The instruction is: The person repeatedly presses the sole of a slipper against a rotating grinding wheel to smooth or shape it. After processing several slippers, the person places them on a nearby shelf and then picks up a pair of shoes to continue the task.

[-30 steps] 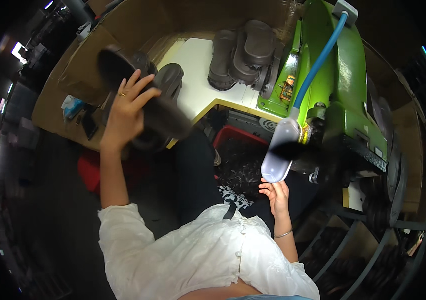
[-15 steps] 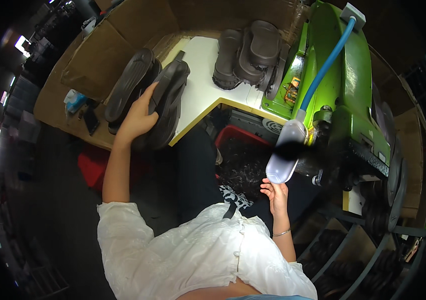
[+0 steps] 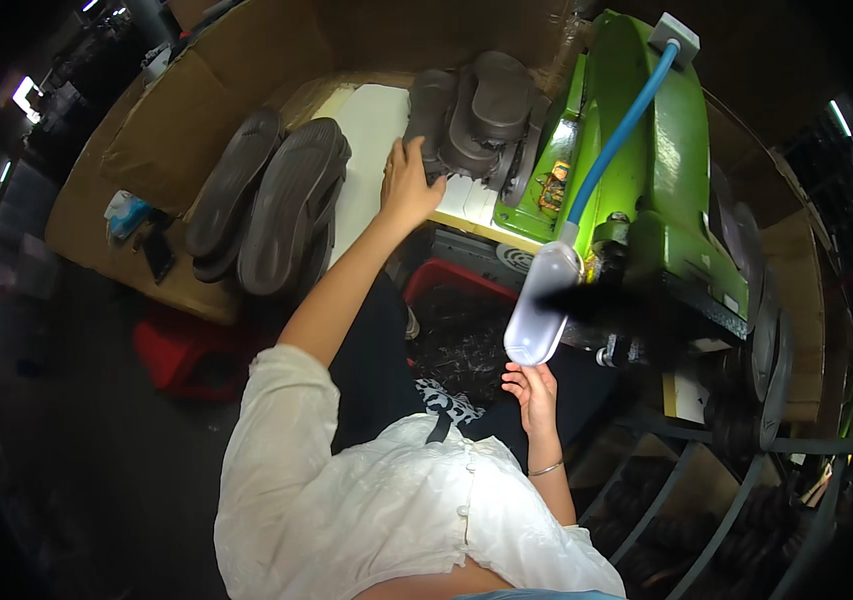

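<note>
My left hand (image 3: 412, 190) reaches over the white tabletop (image 3: 372, 135) with its fingers apart. Its fingertips are at the near left edge of a pile of dark brown shoe soles (image 3: 502, 95); whether they touch is hard to tell. Further left, more brown soles (image 3: 292, 200) lie stacked in two piles, side by side. Below the lower end of an oblong white lamp (image 3: 532, 335), my right hand (image 3: 535, 390) is raised with loosely bent fingers apart and nothing visible in them. The lamp hangs on a blue flexible arm (image 3: 627, 115) beside a green machine (image 3: 677, 150).
Cardboard walls (image 3: 247, 60) surround the table. Under its cut-out stands a red bin (image 3: 437, 270) with dark scraps. A blue-and-white packet (image 3: 125, 213) and a dark phone-like object (image 3: 157, 250) lie at left. A rack (image 3: 662, 500) with dark soles is at lower right.
My left hand has let go of a sole, now lying on the left pile, and moved right to the other pile. My right hand stays below the lamp. The whole view has shifted slightly.
</note>
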`<state>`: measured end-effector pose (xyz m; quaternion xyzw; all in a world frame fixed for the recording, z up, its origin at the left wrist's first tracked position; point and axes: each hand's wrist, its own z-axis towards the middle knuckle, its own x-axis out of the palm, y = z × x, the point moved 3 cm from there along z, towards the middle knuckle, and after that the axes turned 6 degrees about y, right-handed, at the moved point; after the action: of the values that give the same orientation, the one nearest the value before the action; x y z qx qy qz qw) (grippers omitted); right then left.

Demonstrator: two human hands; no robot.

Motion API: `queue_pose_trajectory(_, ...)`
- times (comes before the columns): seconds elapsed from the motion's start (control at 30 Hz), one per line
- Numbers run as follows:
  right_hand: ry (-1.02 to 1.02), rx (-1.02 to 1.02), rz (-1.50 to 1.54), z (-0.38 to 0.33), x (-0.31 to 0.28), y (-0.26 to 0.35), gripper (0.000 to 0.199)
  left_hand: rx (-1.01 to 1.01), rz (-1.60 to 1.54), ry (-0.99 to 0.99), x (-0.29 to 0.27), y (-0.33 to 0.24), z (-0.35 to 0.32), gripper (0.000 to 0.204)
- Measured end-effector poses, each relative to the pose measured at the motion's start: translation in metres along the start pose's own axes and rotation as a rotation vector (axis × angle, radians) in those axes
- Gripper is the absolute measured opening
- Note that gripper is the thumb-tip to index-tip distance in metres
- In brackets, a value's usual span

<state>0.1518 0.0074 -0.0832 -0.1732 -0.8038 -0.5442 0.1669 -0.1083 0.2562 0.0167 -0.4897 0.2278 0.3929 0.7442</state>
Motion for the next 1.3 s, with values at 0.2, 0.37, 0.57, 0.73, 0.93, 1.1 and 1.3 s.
queue_pose_trajectory(0.2,-0.053,-0.037,0.031,-0.011,-0.013,0.007,0.024,-0.145,-0.059,-0.072,-0.002,0.023,0.046,0.056)
queue_pose_trajectory(0.37,-0.167,0.017,0.028,-0.025,-0.046,-0.009,0.027,0.152,-0.323,-0.367,-0.121,-0.032,0.0,0.058)
queue_pose_trajectory(0.57,0.128,0.079,-0.137,-0.018,-0.018,-0.015,0.058,0.416,-0.732,-0.178,-0.176,-0.078,-0.111,0.072)
queue_pose_trajectory(0.73,0.437,0.028,-0.181,-0.015,0.003,-0.026,0.096,0.193,-1.583,0.499,-0.101,-0.087,-0.166,0.071)
queue_pose_trajectory(0.93,0.282,0.233,-0.493,-0.052,-0.053,-0.035,0.047,0.147,-1.255,0.047,-0.036,-0.12,-0.225,0.065)
queue_pose_trajectory(1.1,0.28,-0.017,-0.859,-0.061,-0.03,-0.033,0.046,0.239,-1.043,0.428,-0.019,-0.157,-0.217,0.058)
queue_pose_trajectory(1.3,0.364,0.126,-0.603,-0.049,0.003,-0.027,0.04,-0.017,-1.025,0.865,-0.016,-0.185,-0.18,0.031)
